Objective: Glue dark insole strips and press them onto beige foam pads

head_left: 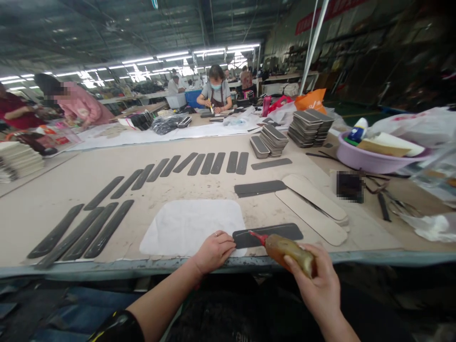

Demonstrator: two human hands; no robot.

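Head view: right hand [318, 286] grips bottle [289, 251], probably glue, over dark strip [280, 232].

Your only camera rides on your head, facing forward and down over the table [71, 190]. Your left hand [213, 251] and right hand [317, 285] sit close at bottom centre; distant workers [216, 92] fill the upper frame.

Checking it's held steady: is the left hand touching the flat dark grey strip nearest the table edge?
Touching. In the head view, fingertips of the left hand rest on the flat dark grey strip.
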